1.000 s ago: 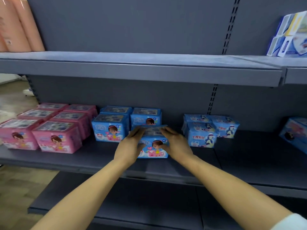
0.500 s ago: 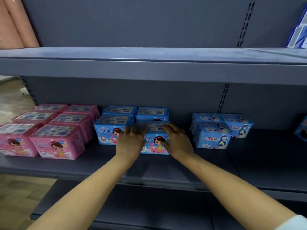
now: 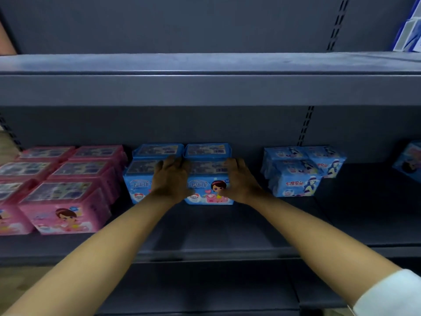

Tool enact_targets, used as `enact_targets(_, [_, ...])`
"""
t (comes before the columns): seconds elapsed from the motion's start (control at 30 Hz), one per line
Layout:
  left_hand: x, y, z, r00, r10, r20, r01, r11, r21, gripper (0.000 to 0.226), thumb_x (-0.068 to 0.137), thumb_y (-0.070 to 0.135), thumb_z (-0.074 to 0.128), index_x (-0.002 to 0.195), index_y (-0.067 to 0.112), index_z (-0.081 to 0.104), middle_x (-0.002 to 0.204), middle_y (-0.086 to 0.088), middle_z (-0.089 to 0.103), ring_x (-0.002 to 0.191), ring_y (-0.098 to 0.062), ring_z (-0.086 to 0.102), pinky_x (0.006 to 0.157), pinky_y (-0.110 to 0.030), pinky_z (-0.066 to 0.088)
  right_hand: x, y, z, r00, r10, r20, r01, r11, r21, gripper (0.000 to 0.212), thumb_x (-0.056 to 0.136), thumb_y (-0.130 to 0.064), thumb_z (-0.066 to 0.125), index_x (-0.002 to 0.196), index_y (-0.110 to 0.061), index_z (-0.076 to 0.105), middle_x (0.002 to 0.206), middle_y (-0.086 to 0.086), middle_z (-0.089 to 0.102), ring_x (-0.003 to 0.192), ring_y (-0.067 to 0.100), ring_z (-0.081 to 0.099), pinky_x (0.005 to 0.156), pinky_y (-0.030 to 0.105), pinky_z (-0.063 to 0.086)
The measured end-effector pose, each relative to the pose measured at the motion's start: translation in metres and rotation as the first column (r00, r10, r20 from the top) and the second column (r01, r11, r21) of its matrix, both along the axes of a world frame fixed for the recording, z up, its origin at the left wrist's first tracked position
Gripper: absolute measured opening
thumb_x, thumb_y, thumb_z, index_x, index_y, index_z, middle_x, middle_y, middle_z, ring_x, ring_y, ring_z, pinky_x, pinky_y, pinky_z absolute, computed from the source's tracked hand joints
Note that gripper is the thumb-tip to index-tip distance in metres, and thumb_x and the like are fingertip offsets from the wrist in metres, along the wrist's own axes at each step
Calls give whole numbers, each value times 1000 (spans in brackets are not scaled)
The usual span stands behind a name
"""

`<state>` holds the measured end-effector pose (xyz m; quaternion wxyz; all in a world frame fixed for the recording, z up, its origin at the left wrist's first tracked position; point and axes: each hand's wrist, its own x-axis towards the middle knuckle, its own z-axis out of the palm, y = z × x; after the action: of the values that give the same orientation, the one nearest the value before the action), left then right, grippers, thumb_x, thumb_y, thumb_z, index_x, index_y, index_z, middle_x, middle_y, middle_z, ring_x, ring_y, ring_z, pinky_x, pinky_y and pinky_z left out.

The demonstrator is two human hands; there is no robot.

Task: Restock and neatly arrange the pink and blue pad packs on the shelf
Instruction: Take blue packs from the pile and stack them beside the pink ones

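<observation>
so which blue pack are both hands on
The front-right blue pack of the block of four, cartoon girl showing; left hand and right hand flank it.

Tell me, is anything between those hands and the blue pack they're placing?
Nothing visible. The left hand and right hand both rest directly on the front blue pack, which sits just before the rear blue pack.

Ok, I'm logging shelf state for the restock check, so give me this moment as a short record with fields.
shelf: grey shelf, stock set toward the back
pink packs: left group, in rows
blue packs: two-by-two block beside the pink ones
handled item: front right blue pack, level with its neighbour
left hand: fingers over its top left
right hand: fingers over its top right
other: lighter blue packs further right, apart
</observation>
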<state>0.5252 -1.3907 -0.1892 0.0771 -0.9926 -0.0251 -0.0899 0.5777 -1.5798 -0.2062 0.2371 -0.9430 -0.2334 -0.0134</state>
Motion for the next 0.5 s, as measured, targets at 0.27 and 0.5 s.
enact_targets(0.27, [20, 5, 7, 993, -21, -112, 16, 999, -48, 101, 76, 54, 71, 152, 18, 15, 156, -3, 24, 143, -25, 21, 114, -42, 21, 15, 5, 4, 999, 16, -46, -16, 1000, -8, 99, 70, -20, 81, 145, -10, 18, 141, 9, 27, 128, 22, 37, 106, 33, 39])
enact_targets(0.5, [26, 7, 5, 991, -16, -133, 8, 998, -55, 100, 78, 50, 71, 152, 17, 12, 158, -3, 20, 145, -24, 17, 116, -42, 18, 21, 10, 5, 999, 48, -22, -49, 996, -73, 103, 75, -27, 79, 148, -6, 10, 147, 9, 25, 131, 22, 36, 106, 31, 36])
